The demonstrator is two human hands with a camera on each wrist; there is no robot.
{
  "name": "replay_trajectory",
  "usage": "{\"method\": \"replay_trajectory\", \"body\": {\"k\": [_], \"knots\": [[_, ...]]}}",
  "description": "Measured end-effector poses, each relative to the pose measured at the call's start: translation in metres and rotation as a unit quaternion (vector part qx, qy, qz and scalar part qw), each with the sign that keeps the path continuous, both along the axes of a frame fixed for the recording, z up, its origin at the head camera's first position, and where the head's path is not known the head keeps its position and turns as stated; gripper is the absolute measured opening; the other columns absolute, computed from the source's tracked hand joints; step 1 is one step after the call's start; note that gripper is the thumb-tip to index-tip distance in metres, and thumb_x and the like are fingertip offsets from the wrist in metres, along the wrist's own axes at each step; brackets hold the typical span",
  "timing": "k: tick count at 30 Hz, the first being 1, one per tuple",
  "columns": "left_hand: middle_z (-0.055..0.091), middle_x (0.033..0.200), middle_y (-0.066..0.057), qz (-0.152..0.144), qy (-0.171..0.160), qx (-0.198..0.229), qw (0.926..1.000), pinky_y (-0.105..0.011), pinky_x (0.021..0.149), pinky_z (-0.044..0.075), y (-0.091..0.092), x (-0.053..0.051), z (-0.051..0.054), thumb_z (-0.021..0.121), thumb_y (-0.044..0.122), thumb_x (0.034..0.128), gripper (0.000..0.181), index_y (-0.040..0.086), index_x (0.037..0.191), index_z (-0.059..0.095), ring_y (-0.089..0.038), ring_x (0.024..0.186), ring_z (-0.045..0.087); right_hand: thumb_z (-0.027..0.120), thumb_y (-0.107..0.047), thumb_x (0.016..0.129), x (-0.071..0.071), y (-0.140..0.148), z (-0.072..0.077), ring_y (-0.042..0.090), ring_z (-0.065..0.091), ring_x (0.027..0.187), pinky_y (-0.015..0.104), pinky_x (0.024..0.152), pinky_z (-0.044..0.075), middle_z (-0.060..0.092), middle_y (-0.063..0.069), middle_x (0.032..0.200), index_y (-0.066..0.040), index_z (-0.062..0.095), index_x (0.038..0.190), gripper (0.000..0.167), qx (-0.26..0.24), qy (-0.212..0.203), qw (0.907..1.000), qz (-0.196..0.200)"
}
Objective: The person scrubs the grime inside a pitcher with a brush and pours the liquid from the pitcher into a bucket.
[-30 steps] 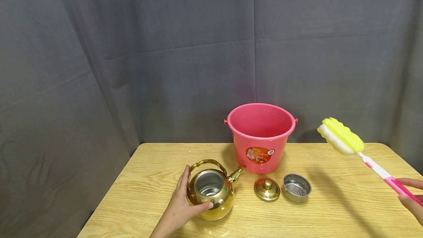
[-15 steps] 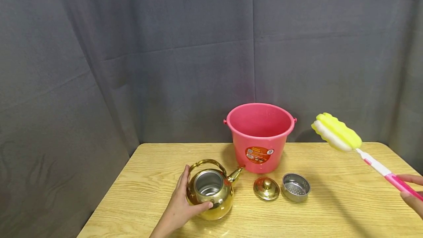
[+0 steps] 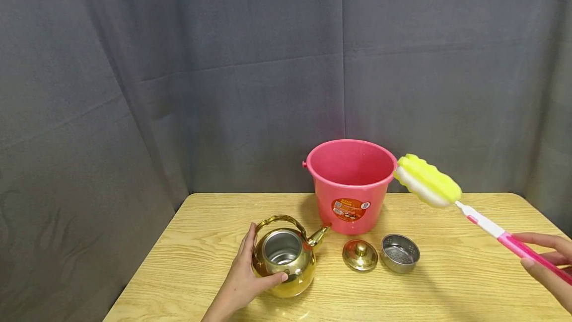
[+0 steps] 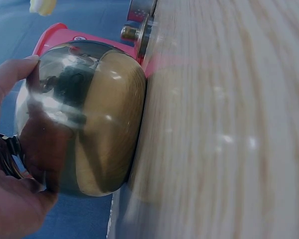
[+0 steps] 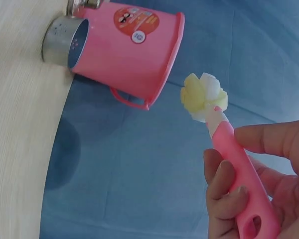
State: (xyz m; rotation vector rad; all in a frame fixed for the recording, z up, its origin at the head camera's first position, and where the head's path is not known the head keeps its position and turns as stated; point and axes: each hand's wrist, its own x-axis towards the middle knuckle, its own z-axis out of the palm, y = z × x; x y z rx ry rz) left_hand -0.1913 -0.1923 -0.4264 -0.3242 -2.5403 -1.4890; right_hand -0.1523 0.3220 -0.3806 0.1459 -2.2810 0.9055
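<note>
Kettle [image 3: 296, 265] might tip if the left hand [image 3: 248, 276], spread wide to grip it, slips; the right hand [image 3: 556, 257] holds the brush [image 3: 429, 182].

Bare L grip [image 3: 246, 276] & R grip [image 3: 557, 256]

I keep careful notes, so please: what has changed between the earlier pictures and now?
In the head view, the right hand moved left with the pink-and-white plastic brush, its yellow-and-white sponge head nearing the pink plastic bucket. Nothing was grasped or released. The left hand, golden metal kettle, bucket, round golden lid and round steel strainer stayed put.
</note>
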Motion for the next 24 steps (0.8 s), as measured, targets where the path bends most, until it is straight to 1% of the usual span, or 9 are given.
{"method": "replay_trajectory", "body": {"k": [2,5,10,11,14,15,17,19,24], "knots": [[0.013,0.159,-0.013,0.001,0.0,-0.002,1.0,-0.058,0.107,0.024,0.0,0.0,0.0,0.087,0.045,0.0683,0.124,0.018,0.157,0.006,-0.038,0.14,0.022,0.069,-0.003,0.088,0.003,-0.006,0.004,0.005,0.044,0.038,0.021,0.034,0.031,0.057,-0.024,0.064,-0.06,0.051,0.113,0.064,0.006,-0.012,0.9999,0.004],[0.013,0.159,-0.013,0.001,0.001,-0.003,1.0,-0.058,0.107,0.025,0.0,0.0,0.0,0.087,0.045,0.0682,0.124,0.017,0.157,0.006,-0.038,0.14,0.023,0.07,-0.002,0.087,0.007,-0.017,0.012,0.005,0.048,0.042,0.021,0.038,0.032,0.059,-0.023,0.065,-0.048,0.06,0.114,0.054,0.006,-0.011,0.9998,0.018],[0.014,0.159,-0.012,0.003,0.0,-0.003,1.0,-0.058,0.107,0.024,0.0,-0.001,0.0,0.087,0.045,0.0678,0.124,0.017,0.157,0.006,-0.037,0.14,0.022,0.07,-0.004,0.088,0.015,-0.038,0.029,0.006,0.048,0.046,0.022,0.039,0.034,0.062,-0.016,0.066,-0.044,0.061,0.108,0.046,0.006,-0.039,0.9991,0.012],[0.013,0.159,-0.012,0.003,-0.001,-0.004,1.0,-0.059,0.107,0.024,0.0,-0.001,0.0,0.087,0.045,0.068,0.124,0.017,0.157,0.006,-0.037,0.141,0.021,0.07,-0.005,0.089,0.016,-0.041,0.031,0.008,0.047,0.046,0.022,0.038,0.034,0.062,-0.014,0.066,-0.041,0.062,0.108,0.042,0.007,-0.049,0.9987,0.009],[0.013,0.159,-0.012,0.006,-0.002,-0.01,0.9999,-0.062,0.106,0.023,0.0,0.0,-0.001,0.087,0.047,0.0681,0.123,0.018,0.157,0.007,-0.038,0.141,0.018,0.071,-0.008,0.089,0.016,-0.047,0.034,0.009,0.046,0.049,0.024,0.038,0.036,0.062,-0.006,0.068,-0.016,0.066,0.114,0.026,0.02,-0.075,0.997,0.006],[0.013,0.159,-0.012,0.008,-0.002,-0.012,0.9999,-0.062,0.106,0.023,0.0,0.0,-0.001,0.086,0.047,0.068,0.123,0.017,0.157,0.007,-0.038,0.141,0.017,0.071,-0.009,0.089,0.016,-0.049,0.035,0.009,0.046,0.05,0.024,0.039,0.036,0.061,-0.005,0.069,-0.009,0.064,0.115,0.027,0.022,-0.081,0.9964,0.009],[0.014,0.159,-0.012,0.009,-0.001,-0.013,0.9999,-0.062,0.106,0.022,0.0,0.0,-0.001,0.087,0.047,0.0676,0.123,0.017,0.157,0.008,-0.038,0.142,0.017,0.07,-0.011,0.09,0.015,-0.052,0.037,0.009,0.046,0.051,0.025,0.039,0.036,0.06,-0.002,0.069,-0.001,0.061,0.117,0.031,0.031,-0.094,0.995,0.012],[0.015,0.159,-0.01,0.01,0.0,-0.013,0.9999,-0.061,0.107,0.022,0.0,0.0,0.0,0.087,0.047,0.0668,0.124,0.017,0.157,0.008,-0.036,0.142,0.017,0.071,-0.014,0.09,0.016,-0.056,0.039,0.009,0.045,0.051,0.025,0.038,0.036,0.058,-0.003,0.068,0.0,0.06,0.118,0.033,0.039,-0.103,0.9938,0.013],[0.016,0.159,-0.009,0.011,0.002,-0.012,0.9999,-0.06,0.108,0.021,0.0,0.0,0.0,0.088,0.047,0.0659,0.124,0.017,0.157,0.009,-0.034,0.142,0.017,0.072,-0.013,0.088,0.019,-0.066,0.042,0.01,0.044,0.048,0.025,0.035,0.034,0.056,-0.007,0.065,-0.002,0.062,0.117,0.032,0.035,-0.094,0.9948,0.018]]}}
